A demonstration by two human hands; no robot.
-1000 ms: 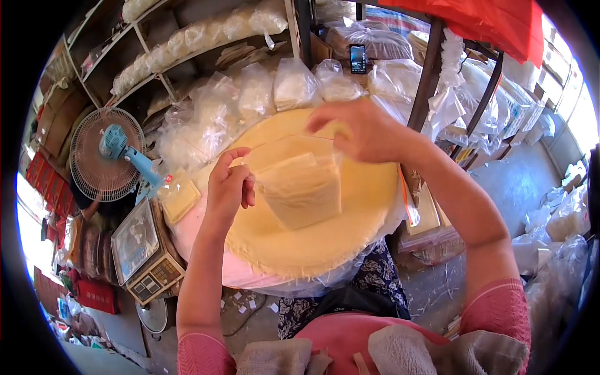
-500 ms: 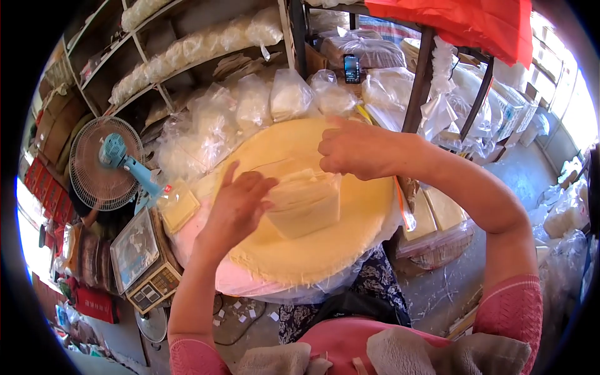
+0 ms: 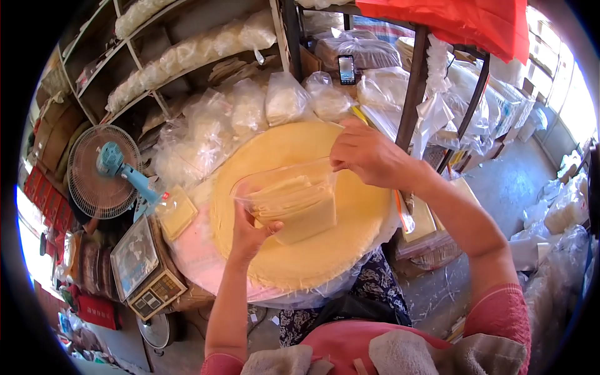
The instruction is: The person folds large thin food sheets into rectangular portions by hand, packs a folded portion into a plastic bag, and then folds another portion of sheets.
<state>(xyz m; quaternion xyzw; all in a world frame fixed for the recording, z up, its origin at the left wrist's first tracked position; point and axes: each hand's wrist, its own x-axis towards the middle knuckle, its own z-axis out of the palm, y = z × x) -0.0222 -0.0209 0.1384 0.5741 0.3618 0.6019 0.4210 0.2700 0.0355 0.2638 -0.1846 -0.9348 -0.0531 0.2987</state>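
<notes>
Nearest, a nubbly grey cloth [image 3: 400, 356] lies over a pink garment with knitted sleeves [image 3: 500, 312], and dark trousers [image 3: 381, 284] carry a pale pattern. Just beyond, the left hand [image 3: 250, 234] is clamped on the left side of a clear plastic bag [image 3: 300, 219], its thumb flat against the front and its other fingers partly hidden. The right hand [image 3: 369, 153] has its fingers pinched together on the far right corner of the bag's mouth.

The bag is thin, glossy and see-through; inside sits a squarish stack of limp, pale yellow sheets [image 3: 284, 192] with wavy, layered upper edges. Its open mouth points away from the person, the rim's long line slanting from the left hand up toward the right one.

The bag is over a broad yellow disc [image 3: 365, 203], matte, with a frayed edge, on the pink-covered table [image 3: 197, 265]. To the left are a boxy scale [image 3: 150, 278] with a keypad, a flat packet [image 3: 176, 214] and a blue-armed fan [image 3: 109, 159] with a round wire cage. Farther off, puffy, crinkled bags [image 3: 287, 97] crowd the disc's far side, near an upright phone [image 3: 346, 69]. Behind them rise packed shelves [image 3: 187, 72]; smooth red sheeting [image 3: 450, 25] hangs at upper right.
</notes>
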